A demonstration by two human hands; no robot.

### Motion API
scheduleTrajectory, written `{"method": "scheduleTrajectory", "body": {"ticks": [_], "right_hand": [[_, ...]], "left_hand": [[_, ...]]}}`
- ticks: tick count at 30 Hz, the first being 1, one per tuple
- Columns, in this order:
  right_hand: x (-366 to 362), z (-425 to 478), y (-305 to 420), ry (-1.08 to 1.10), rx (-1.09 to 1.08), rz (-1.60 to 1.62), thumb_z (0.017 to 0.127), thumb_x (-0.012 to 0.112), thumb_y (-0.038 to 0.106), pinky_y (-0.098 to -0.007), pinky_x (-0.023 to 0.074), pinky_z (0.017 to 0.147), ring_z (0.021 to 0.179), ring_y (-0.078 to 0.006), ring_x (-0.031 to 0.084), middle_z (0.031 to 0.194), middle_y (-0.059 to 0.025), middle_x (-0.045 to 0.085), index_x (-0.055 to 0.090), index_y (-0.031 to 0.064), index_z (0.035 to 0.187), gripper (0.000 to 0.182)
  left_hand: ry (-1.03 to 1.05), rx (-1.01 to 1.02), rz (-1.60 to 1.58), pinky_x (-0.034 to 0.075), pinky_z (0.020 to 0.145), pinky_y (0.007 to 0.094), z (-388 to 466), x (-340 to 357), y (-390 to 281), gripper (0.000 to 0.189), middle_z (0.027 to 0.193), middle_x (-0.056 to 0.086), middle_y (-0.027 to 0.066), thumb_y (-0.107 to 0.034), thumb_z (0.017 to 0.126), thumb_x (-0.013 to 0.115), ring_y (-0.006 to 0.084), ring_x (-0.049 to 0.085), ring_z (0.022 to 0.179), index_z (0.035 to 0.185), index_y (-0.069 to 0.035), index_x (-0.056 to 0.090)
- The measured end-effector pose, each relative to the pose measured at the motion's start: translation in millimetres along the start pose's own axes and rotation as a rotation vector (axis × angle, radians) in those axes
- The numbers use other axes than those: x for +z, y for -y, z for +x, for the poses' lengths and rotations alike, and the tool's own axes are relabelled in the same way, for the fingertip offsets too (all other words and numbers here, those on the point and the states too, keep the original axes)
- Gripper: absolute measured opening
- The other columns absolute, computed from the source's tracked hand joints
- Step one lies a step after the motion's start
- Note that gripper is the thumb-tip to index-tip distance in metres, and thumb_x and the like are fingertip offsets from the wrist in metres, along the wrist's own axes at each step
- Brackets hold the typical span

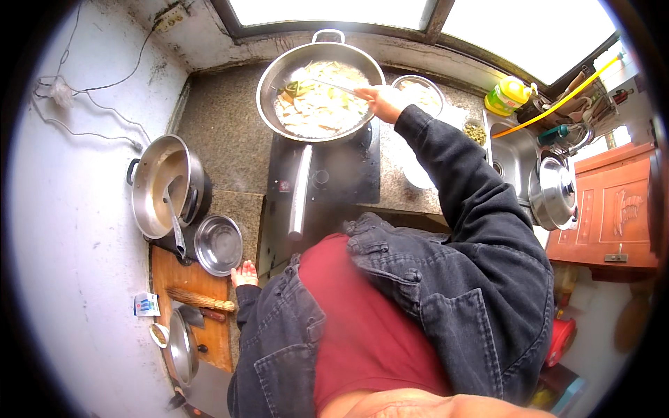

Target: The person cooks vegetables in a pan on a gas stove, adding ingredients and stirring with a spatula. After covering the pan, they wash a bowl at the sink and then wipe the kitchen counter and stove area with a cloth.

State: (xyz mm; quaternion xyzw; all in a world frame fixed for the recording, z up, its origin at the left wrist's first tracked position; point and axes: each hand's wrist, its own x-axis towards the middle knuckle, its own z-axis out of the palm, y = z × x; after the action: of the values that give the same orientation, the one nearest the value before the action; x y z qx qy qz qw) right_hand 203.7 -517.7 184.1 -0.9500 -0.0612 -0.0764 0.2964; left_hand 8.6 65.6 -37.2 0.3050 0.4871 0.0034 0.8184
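Observation:
My right hand (387,102) reaches over a long-handled steel wok (265,104) and grips a slender cooking utensil (334,86). The utensil's far end lies among pale sliced food (319,107) with some green pieces; its tip is hard to make out. The wok stands on a black induction cooktop (339,177), its long handle (300,193) pointing towards me. Down at the left, my left hand (244,274) holds nothing, fingers apart, beside the rim of a shiny steel bowl (218,245). Whether it touches the bowl, I cannot tell.
A deep pot (143,193) with a ladle (174,219) stands at left. A cutting board (217,345) bears a brush (198,299), a cleaver (211,314) and a lid (180,345). Right are a food bowl (441,94), a sink (515,151) and a lidded pot (554,193).

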Motion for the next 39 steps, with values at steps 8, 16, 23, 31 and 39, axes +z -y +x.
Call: {"method": "scheduleTrajectory", "body": {"ticks": [8,16,23,31,39], "right_hand": [[-39.4,-28.2,10.8,-0.086,0.21,0.097,0.08,0.046,-0.006,-0.0285,0.0485,0.081,0.092,-0.0227,0.062,0.103,-0.0126,0.064,0.06,0.0082,0.111,0.037],[-126.9,-76.5,44.7,-0.003,0.062,-0.209,0.073,0.054,0.002,-0.0347,0.0485,0.079,0.086,-0.0311,0.062,0.097,-0.0183,0.063,0.061,0.0095,0.109,0.038],[-161.6,-119.3,61.3,0.088,0.075,-0.528,0.081,0.049,0.0,-0.0311,0.0519,0.071,0.075,-0.0241,0.065,0.088,-0.0159,0.066,0.062,0.0073,0.107,0.031],[-176.9,-155.3,64.0,0.053,0.505,-0.111,0.081,0.057,0.006,-0.0292,0.0498,0.076,0.086,-0.0192,0.064,0.096,-0.0131,0.066,0.058,0.0066,0.113,0.032],[-75.7,-223.1,15.5,-0.21,0.4,0.385,0.083,0.063,0.014,-0.0234,0.0476,0.078,0.089,-0.0109,0.06,0.098,-0.0083,0.065,0.055,-0.0032,0.112,0.034]], "left_hand": [[-0.067,-0.017,0.003,0.051,0.067,0.038,7.8,2.7,14.4,0.043,0.096,0.055,0.0129,-0.044,0.09,0.041,0.0267,0.058,0.083,0.108,-0.005,0.035],[-0.024,-0.049,0.025,0.05,0.07,0.0344,18.8,1.0,-4.0,0.051,0.094,0.057,0.0127,-0.049,0.089,0.04,0.0251,0.058,0.082,0.099,0.001,0.044],[-0.106,-0.031,0.053,0.05,0.071,0.035,17.7,7.2,0.1,0.054,0.096,0.056,0.0132,-0.051,0.087,0.043,0.0252,0.057,0.083,0.103,0.001,0.044],[-0.134,-0.09,0.064,0.05,0.07,0.0364,12.7,20.3,-9.5,0.07,0.093,0.057,0.0134,-0.065,0.075,0.051,0.0265,0.057,0.083,0.096,0.002,0.046],[-0.09,-0.082,0.109,0.051,0.065,0.0387,33.9,-7.0,-13.6,0.072,0.082,0.062,0.0166,-0.07,0.077,0.041,0.0278,0.059,0.074,0.082,0.001,0.05]]}}
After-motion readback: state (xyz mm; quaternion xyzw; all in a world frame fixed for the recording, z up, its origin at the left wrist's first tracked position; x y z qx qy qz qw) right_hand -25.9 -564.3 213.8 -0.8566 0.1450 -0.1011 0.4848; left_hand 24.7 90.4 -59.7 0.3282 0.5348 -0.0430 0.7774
